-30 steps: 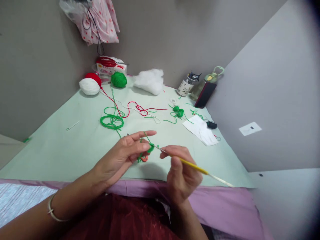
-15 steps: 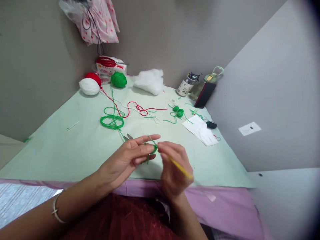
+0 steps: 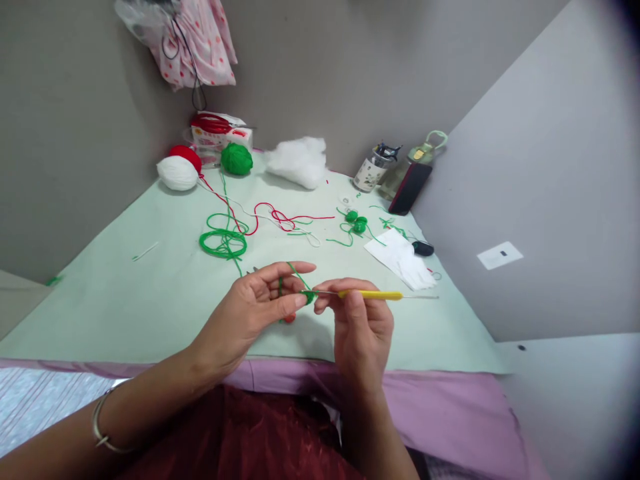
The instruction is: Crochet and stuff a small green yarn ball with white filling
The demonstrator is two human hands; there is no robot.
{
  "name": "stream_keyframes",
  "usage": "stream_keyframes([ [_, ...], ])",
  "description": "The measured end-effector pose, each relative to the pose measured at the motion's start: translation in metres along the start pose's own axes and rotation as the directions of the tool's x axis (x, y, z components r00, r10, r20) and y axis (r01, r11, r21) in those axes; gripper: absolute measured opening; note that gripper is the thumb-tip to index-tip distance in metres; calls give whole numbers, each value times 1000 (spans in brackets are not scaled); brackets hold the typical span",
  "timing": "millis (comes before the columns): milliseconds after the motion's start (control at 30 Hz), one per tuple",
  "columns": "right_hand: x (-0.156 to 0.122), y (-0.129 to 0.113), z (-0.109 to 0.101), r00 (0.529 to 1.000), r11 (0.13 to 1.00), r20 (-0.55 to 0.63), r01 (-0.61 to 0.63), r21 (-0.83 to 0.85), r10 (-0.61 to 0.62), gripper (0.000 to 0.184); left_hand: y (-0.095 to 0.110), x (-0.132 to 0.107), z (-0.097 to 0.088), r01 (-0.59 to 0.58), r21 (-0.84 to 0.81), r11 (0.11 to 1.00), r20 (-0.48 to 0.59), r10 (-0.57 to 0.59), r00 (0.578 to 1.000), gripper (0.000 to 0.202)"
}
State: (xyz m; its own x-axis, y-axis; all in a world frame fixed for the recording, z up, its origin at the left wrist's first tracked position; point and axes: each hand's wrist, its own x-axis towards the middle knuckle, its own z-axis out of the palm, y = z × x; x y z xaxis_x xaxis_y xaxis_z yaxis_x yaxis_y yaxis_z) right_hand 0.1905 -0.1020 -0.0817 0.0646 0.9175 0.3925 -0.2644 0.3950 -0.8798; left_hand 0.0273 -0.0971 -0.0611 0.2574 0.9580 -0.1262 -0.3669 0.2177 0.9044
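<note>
Between thumb and fingers, my left hand [image 3: 260, 300] pinches a small piece of green crochet work [image 3: 309, 296]. Green yarn [image 3: 299, 273] runs from the piece up over the raised index finger. My right hand [image 3: 363, 327] is closed on a crochet hook [image 3: 373, 295] with a yellow handle, held almost level. The hook's metal tip reaches the green piece; its other thin end points right. Below my left fingers a red, round thing [image 3: 289, 318] shows in part. Scissors [image 3: 255, 270] are mostly hidden behind that hand.
Coiled green yarn [image 3: 223, 243] lies at left, with a green yarn ball [image 3: 237, 159], a white yarn ball [image 3: 178, 173] and stuffing [image 3: 300, 162] behind. Small green balls [image 3: 359, 225], white paper [image 3: 400, 259], a phone [image 3: 411, 189] and a pen cup [image 3: 371, 173] stand or lie at right.
My right hand has turned, so the hook swung from slanting down to nearly level, its tip at the green piece. My left hand shifted slightly; the red thing now shows beneath it.
</note>
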Motion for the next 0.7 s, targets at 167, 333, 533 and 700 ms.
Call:
stream_keyframes([
  [167, -1, -4, -1, 998, 997, 10, 56, -55, -55, 22, 2, -2, -3, -34, 47, 998, 0, 34, 999, 31],
  [333, -6, -10, -2, 961, 898, 93, 276, -342, -260, 26, 4, -4, -1, -64, 150, 987, -27, 69, 997, 33],
  [533, -13, 5, 0, 797, 513, 319, 583, -630, -513, 32, 5, -3, 4, -69, 154, 986, -64, 79, 995, 38],
  [700, -10, 7, 2, 865, 682, 145, 472, -559, -480, 27, 4, 2, 1, 178, -168, 970, 51, -172, 984, 46],
])
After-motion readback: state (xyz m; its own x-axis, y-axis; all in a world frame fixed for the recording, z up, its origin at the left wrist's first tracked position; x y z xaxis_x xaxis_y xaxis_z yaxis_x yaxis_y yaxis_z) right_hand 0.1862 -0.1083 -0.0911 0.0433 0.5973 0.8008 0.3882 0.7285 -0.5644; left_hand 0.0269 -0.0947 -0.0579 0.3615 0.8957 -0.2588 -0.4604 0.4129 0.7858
